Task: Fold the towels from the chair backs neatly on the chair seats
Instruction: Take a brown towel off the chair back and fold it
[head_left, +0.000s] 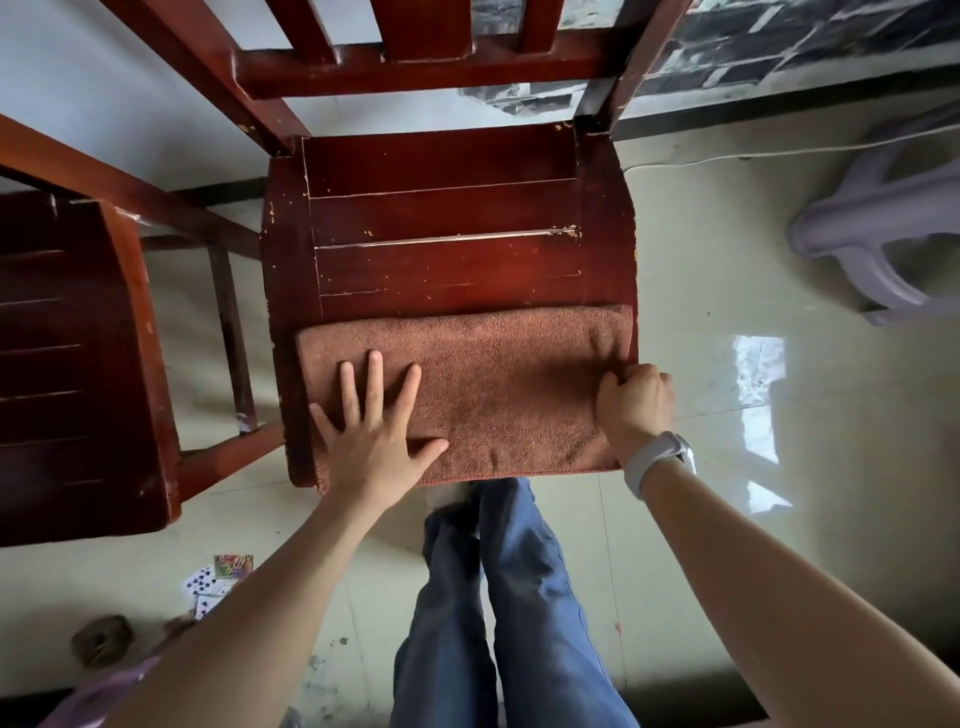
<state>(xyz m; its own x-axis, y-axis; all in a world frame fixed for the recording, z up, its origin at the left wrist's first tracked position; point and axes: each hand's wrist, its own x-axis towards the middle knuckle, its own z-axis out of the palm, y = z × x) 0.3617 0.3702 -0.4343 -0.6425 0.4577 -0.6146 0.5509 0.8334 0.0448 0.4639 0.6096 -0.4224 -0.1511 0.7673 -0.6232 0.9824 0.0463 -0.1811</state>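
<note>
One brown towel (467, 395) lies long-side left-right across the frame on my chair seat (447, 234); left hand (374, 431) flat on it, right hand (631, 402) pinching its right end.

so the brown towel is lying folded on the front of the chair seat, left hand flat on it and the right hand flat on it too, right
Not quite. The head view shows the brown towel folded on the front of the chair seat, and the left hand does lie flat on it with fingers spread. The right hand, though, is not flat: its fingers are curled, gripping the towel's right edge.
</note>
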